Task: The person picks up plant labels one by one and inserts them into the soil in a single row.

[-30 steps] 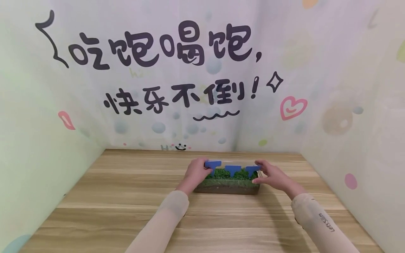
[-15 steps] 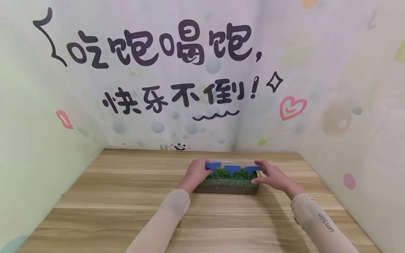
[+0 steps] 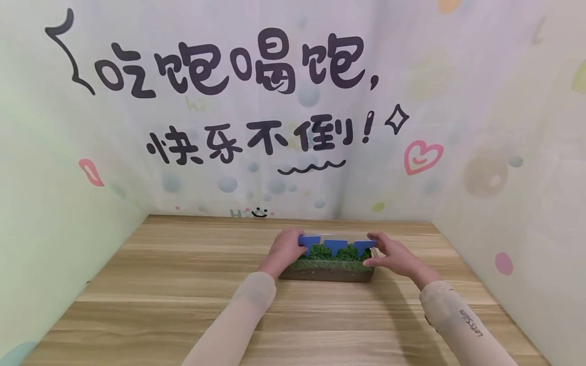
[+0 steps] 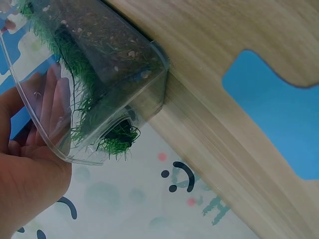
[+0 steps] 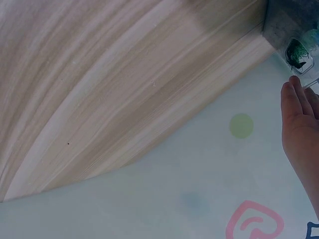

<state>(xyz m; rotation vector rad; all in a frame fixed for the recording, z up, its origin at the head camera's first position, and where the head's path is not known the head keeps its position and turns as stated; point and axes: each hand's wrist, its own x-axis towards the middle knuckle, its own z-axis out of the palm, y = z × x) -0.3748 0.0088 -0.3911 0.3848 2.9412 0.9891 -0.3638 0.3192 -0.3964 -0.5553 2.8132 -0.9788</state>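
Note:
A clear plastic planter box (image 3: 327,272) with dark soil and green grass (image 3: 350,251) sits near the middle of the table. Blue T-shaped plant markers (image 3: 335,247) stand in a row in the grass. At the box's left end, my left hand (image 3: 286,249) pinches the leftmost marker (image 3: 311,239) near its top. In the left wrist view, the fingers (image 4: 50,102) show through the clear wall, with blue between them and the thumb. My right hand (image 3: 391,254) spans the right end, thumb in front, fingers at the back, beside the rightmost marker (image 3: 363,246).
The wooden table (image 3: 169,284) runs back to a white printed backdrop (image 3: 274,132) with large black lettering. Similar cloth walls stand at left and right. A flat blue shape (image 4: 279,114) shows at the right of the left wrist view.
My left hand and the leftmost marker have shifted very slightly to the right. The head view has drifted a little; my right hand and the box stay almost in place.

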